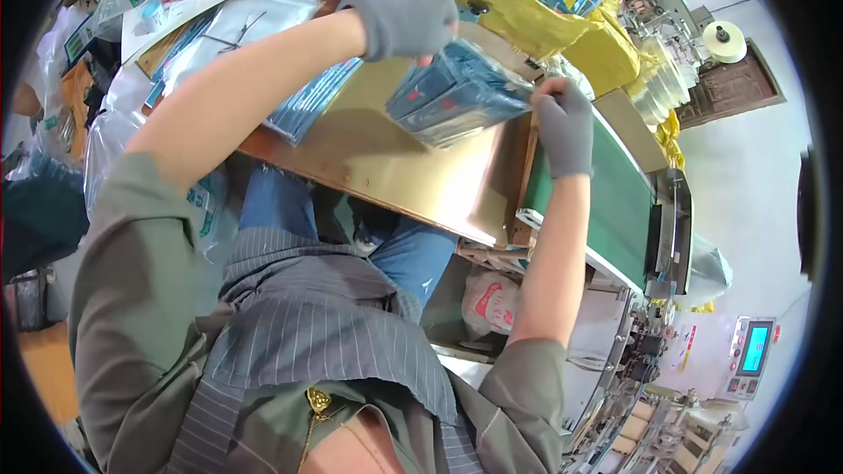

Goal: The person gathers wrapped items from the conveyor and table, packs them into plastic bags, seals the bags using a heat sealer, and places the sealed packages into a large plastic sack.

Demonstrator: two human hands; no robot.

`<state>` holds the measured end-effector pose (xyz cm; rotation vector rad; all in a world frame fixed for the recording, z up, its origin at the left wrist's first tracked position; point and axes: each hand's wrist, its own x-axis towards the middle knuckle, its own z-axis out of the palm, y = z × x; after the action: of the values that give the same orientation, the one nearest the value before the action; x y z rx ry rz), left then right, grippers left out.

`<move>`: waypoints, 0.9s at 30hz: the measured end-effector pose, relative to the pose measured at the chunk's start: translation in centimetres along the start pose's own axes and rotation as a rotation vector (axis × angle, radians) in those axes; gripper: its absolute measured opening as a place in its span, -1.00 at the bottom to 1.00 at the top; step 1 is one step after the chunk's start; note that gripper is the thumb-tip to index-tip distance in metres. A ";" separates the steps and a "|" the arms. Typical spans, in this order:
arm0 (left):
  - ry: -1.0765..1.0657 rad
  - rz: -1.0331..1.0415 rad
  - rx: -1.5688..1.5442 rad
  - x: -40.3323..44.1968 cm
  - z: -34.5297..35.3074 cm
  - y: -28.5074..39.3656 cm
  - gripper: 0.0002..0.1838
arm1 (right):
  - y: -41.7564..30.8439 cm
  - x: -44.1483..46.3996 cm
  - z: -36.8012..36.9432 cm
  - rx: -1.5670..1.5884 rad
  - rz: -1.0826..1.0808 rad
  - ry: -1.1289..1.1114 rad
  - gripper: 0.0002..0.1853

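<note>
Though in the right hand (566, 127), blue packet (458, 95) blurred, contents unclear.

A clear, crinkled plastic bag (448, 133), filled with flat blue items (430, 88) bearing small red marks, hangs tilted above the counter's (351, 156) right part.
</note>
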<state>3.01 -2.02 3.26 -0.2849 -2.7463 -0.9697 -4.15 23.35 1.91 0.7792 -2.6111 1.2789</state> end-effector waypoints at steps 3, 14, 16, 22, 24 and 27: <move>-0.084 0.073 -0.024 -0.1 0.2 -1.5 -0.73 | 4.1 -0.1 0.7 0.203 0.141 -0.163 -0.89; -0.242 0.051 -0.405 -2.0 -4.2 4.1 -0.68 | -2.7 -2.2 3.7 -0.177 -0.474 -0.081 -0.77; 0.043 0.198 -0.453 -1.4 -2.6 0.6 -0.59 | -3.6 -1.1 4.7 0.191 -0.146 -0.036 -0.74; -0.241 -0.549 -0.644 -2.0 7.4 -9.7 -0.33 | 5.0 7.5 14.0 -0.459 -0.298 -0.022 -0.54; -0.134 -0.536 -0.797 -1.0 11.1 -14.2 -0.40 | 7.1 12.6 15.5 -0.454 -0.165 0.148 -0.55; -0.110 -0.659 -0.888 1.1 10.7 -16.4 -0.57 | 9.2 20.0 17.4 -0.390 -0.168 0.368 -0.51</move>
<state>-3.65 -7.58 -14.30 0.4942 -2.3185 -2.3587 -24.12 6.82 -8.87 0.6093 -2.3293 0.7474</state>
